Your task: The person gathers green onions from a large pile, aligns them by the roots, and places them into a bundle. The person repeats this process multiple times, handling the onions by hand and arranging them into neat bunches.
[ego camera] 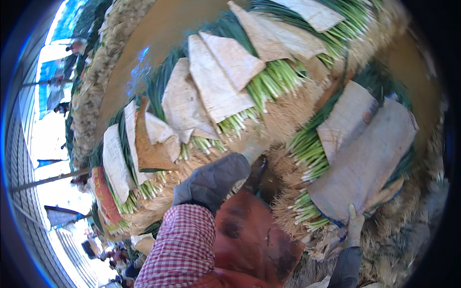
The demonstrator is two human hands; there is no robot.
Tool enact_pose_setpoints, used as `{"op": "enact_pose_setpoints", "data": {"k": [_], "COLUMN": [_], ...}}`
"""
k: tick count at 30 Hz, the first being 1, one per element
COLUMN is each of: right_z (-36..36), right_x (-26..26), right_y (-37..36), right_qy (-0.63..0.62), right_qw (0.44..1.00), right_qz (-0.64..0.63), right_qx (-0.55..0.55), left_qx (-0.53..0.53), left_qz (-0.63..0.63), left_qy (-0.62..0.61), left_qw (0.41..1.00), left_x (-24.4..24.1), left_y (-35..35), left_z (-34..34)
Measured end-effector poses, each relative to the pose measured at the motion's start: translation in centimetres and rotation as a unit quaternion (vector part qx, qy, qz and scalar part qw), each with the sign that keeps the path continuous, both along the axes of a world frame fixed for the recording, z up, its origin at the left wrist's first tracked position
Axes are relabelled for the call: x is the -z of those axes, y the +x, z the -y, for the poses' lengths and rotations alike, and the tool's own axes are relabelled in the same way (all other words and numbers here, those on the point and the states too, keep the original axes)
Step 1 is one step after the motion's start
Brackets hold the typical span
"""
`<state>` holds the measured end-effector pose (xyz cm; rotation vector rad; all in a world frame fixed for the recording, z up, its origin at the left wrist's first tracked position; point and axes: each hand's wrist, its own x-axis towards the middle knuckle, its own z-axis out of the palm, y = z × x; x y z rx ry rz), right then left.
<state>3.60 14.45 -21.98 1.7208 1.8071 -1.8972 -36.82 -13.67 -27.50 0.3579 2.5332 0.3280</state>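
My right hand [354, 225], in a pale glove, grips the lower edge of a grey-brown sacking cloth [363, 162], its thumb on top. The cloth lies across a bunch of green onions [309, 149], whose white stem ends and tan fibrous roots [279, 212] face me. A second piece of pale sacking [345, 115] covers the bunch farther up. My left hand [255, 147], gloved and blurred, is at the roots [288, 111] of the bundles in the long row. Its fingers are too unclear to show whether they hold anything.
Several sack-wrapped green onion bundles [216, 79] run diagonally across the brown floor [162, 39]. A reddish-brown apron [252, 234] hangs before me. More roots [392, 230] pile at lower right. A long heap [97, 86] and a person [74, 54] are at far left.
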Motion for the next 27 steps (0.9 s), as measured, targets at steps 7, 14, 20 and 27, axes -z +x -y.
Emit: {"op": "enact_pose_setpoints", "data": {"k": [7, 14, 20, 27], "right_z": [-2.4, -0.7, 1.8, 11.6], "right_x": [-0.4, -14.4, -22.9, -29.2], "right_y": [-1.5, -17.7, -25.6, -45.6], "right_qy": [0.143, 0.065, 0.221, 0.340], "right_qw": [0.985, 0.965, 0.849, 0.573], "right_qz": [0.083, 0.204, 0.097, -0.100], "right_qx": [-0.040, -0.153, -0.470, -0.740], "left_qx": [0.076, 0.194, 0.216, 0.155], "left_qz": [-0.129, 0.013, 0.077, 0.080], "left_qy": [-0.265, -0.284, -0.242, -0.186], "left_qw": [0.952, 0.939, 0.943, 0.967], "left_x": [-6.1, -9.2, -12.9, -14.9], "left_y": [-10.5, -14.2, -15.0, -14.7], "left_z": [20.2, 28.8, 31.3, 37.2]}}
